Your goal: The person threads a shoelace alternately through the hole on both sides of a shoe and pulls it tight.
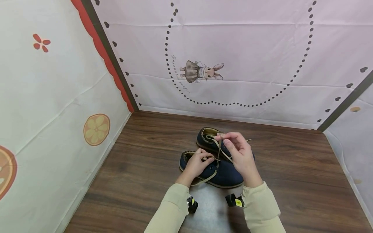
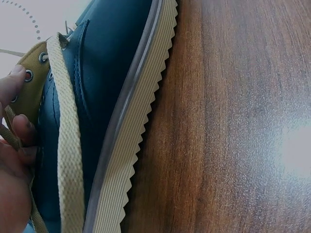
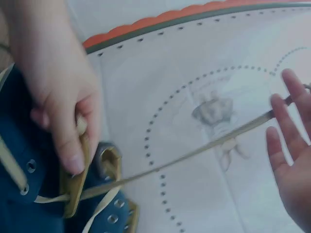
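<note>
The nearer navy shoe [image 1: 228,174] lies on its sole with its toe to the right. My left hand [image 1: 196,165] pinches its tan tongue [image 3: 74,191] between thumb and fingers, as the right wrist view shows. A beige lace [image 3: 194,152] stretches from the shoe to the fingers of my right hand [image 1: 243,157], which holds it raised above the shoes. In the left wrist view, another length of lace [image 2: 68,126] hangs across the side of the shoe [image 2: 109,53], beside metal eyelets.
A second navy shoe [image 1: 201,141] stands just behind the nearer one, its laces loose. Both are on a brown wood-grain surface [image 1: 140,168]. Printed cloth walls, one with a rabbit picture [image 1: 201,72], rise behind and on both sides.
</note>
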